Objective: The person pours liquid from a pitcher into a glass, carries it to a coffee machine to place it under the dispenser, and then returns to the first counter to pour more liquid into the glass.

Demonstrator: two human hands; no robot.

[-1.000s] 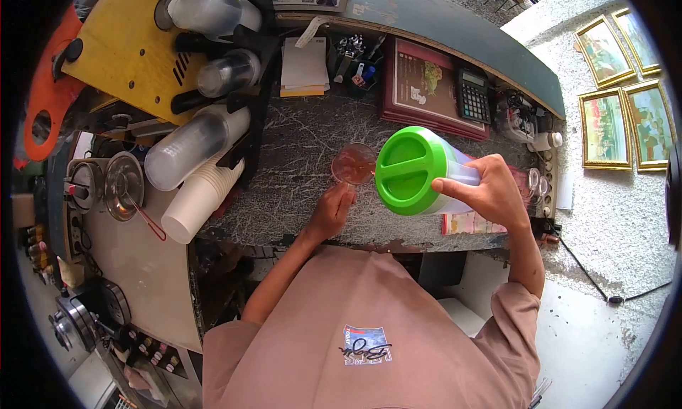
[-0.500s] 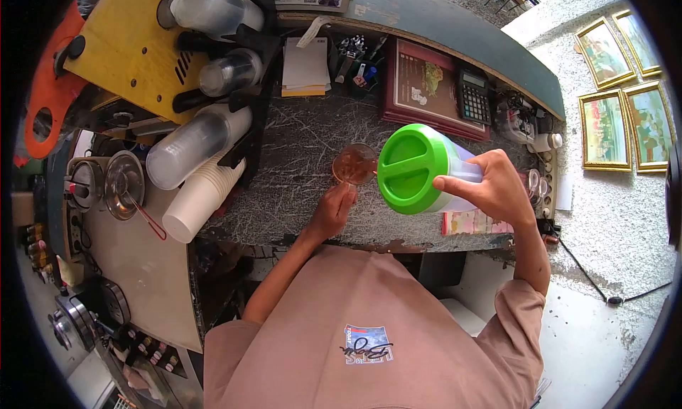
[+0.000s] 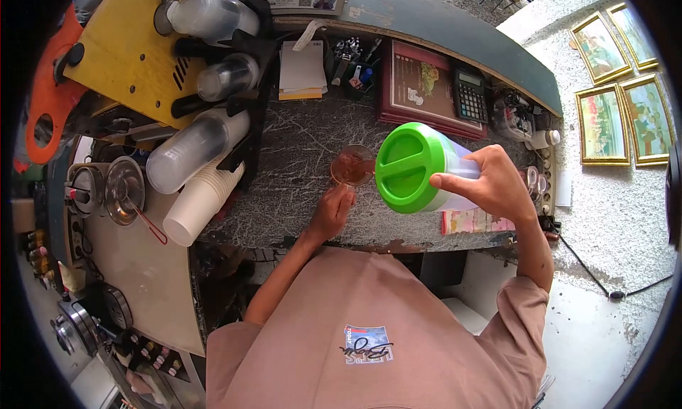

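My right hand [image 3: 490,185] grips a translucent plastic pitcher [image 3: 462,169] with a bright green lid [image 3: 405,169]. The pitcher is tilted to the left, its lid end beside a clear glass cup [image 3: 353,165]. Brownish-red liquid shows in the cup and at the gap between its rim and the lid. With fingers closed, my left hand [image 3: 332,214] holds the cup at its near side, where a handle seems to be; the fingers partly hide it. The cup is over the scratched dark counter [image 3: 291,150].
Stacked paper cups [image 3: 202,203] and plastic cups [image 3: 188,153] lie sideways on the left. Behind are a notepad [image 3: 302,68], maroon menus [image 3: 415,82] and a calculator [image 3: 470,96]. A patterned pink packet [image 3: 476,222] lies beneath the pitcher. A strainer [image 3: 124,189] sits at far left.
Liquid in the cup looks slightly fuller and covers more of it. Both hands keep their hold; the whole view has shifted slightly.
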